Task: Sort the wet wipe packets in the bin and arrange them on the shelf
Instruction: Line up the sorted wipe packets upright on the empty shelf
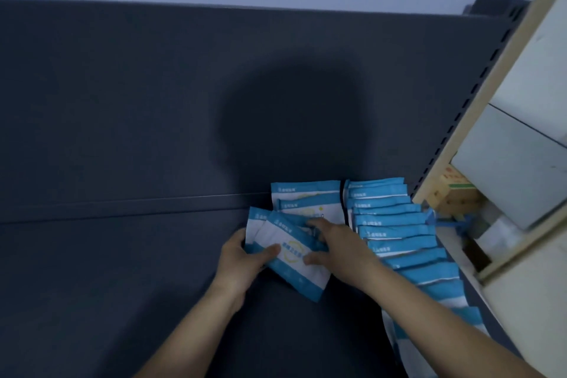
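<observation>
Blue-and-white wet wipe packets lie on a dark grey shelf [122, 255]. A long overlapping row of packets [395, 224] runs along the shelf's right side, from the back panel toward me. Left of it a second short row [303, 196] lies against the back panel. My left hand [242, 258] grips the left edge of a small fanned bunch of packets [294, 255], thumb on top. My right hand [334, 242] presses on the same bunch from the right, fingers over its far edge and thumb on its face.
The shelf's dark back panel [153, 101] rises behind the packets. A light wooden frame [478, 120] with pale boxes and a cardboard carton [457, 190] stands close at the right. A blue strap [451, 221] lies beside the long row.
</observation>
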The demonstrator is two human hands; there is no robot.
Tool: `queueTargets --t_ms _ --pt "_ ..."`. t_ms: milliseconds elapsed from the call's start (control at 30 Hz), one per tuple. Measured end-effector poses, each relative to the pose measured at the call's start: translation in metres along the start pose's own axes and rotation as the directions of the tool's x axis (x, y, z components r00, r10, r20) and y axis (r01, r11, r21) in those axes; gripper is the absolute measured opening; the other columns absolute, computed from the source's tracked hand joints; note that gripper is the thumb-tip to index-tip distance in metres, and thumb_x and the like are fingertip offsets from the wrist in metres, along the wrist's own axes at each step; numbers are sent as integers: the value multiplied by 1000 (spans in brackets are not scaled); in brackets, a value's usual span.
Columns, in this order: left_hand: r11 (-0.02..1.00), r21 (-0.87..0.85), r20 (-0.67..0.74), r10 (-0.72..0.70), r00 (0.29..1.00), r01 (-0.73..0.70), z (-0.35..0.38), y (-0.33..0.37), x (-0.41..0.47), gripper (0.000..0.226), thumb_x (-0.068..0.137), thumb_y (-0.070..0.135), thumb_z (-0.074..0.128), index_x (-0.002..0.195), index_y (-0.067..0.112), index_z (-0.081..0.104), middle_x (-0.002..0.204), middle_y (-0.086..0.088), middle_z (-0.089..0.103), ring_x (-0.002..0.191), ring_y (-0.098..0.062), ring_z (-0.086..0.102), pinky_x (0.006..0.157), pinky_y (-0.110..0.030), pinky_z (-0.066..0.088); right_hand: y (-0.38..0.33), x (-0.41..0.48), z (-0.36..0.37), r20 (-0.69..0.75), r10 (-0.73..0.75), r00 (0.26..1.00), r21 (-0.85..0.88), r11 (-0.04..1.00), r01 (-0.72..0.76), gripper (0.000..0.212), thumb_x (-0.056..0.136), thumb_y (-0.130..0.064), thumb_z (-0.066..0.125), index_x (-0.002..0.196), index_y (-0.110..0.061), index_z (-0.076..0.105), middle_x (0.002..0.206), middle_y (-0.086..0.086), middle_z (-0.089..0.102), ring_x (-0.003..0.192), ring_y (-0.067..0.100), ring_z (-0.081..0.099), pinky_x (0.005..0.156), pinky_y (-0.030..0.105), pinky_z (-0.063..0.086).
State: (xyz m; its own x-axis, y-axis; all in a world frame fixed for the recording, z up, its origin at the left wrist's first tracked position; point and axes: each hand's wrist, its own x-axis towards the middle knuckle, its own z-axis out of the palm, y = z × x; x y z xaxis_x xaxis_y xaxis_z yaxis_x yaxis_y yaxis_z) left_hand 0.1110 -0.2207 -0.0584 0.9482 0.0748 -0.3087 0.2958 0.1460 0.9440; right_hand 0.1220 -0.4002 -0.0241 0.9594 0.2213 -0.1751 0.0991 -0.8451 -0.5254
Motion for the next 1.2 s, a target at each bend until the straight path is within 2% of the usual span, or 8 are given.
queueTargets --t_ms 100,267,600,800,900,967,1067,1200 --pt "919 374 54 116 992 -127 -2 4 2 50 72 12 82 112 23 53 103 10 63 92 -4 61 72 -14 50 -1 2 -7 -27 -27 999 -113 993 23 59 83 -29 68 136 -26 43 131 1 54 116 17 52 95 28 43" --pt "823 537 144 127 981 -185 2 8 3 61 71 18 82 117 31 43 104 17 55 94 -1 53 65 -5 39 -3 4 -20 -34 -132 991 -359 927 111 47 89 -28 60 134 -26 47 126 1 52 116 19 49 92 28 41" --pt "859 480 122 135 983 -178 17 1 12 43 78 8 76 107 25 50 96 14 59 87 1 57 69 -11 47 10 7 -9 -128 -141 982 -333 939 91 56 88 -21 61 140 -23 37 135 -1 41 122 18 44 99 29 40" --pt "694 665 285 105 953 -276 18 15 13 45 91 12 61 131 23 44 117 11 50 104 -4 48 83 -15 38 14 14 -10 -95 -216 972 -385 908 164 63 85 -14 63 142 -19 35 136 3 40 121 21 43 98 36 42" --pt "678 684 321 51 946 -269 17 19 18 48 93 10 57 135 25 39 119 12 48 107 -3 45 86 -14 35 15 17 -11 -78 -272 959 -427 878 214 69 85 -7 61 145 -16 29 146 6 29 127 25 39 99 40 43" --pt "695 675 323 24 946 -248 18 20 16 49 89 11 62 130 28 41 120 14 48 108 -3 47 90 -15 38 16 20 -11 -29 -272 962 -453 861 230 70 89 -10 57 148 -16 21 153 5 21 132 26 31 105 41 37" --pt "731 633 266 103 958 -255 20 13 13 69 66 16 83 122 32 45 120 7 55 109 -4 54 94 -25 49 16 23 -14 -3 -231 973 -504 841 198 69 90 -23 57 148 -18 19 149 2 26 129 24 30 105 38 32" --pt "748 587 219 222 950 -310 26 5 2 85 67 -7 80 109 50 32 106 22 50 94 19 52 70 3 40 14 22 -18 -39 -220 975 -546 822 164 67 89 -37 57 145 -20 26 140 1 35 126 23 31 102 37 29"
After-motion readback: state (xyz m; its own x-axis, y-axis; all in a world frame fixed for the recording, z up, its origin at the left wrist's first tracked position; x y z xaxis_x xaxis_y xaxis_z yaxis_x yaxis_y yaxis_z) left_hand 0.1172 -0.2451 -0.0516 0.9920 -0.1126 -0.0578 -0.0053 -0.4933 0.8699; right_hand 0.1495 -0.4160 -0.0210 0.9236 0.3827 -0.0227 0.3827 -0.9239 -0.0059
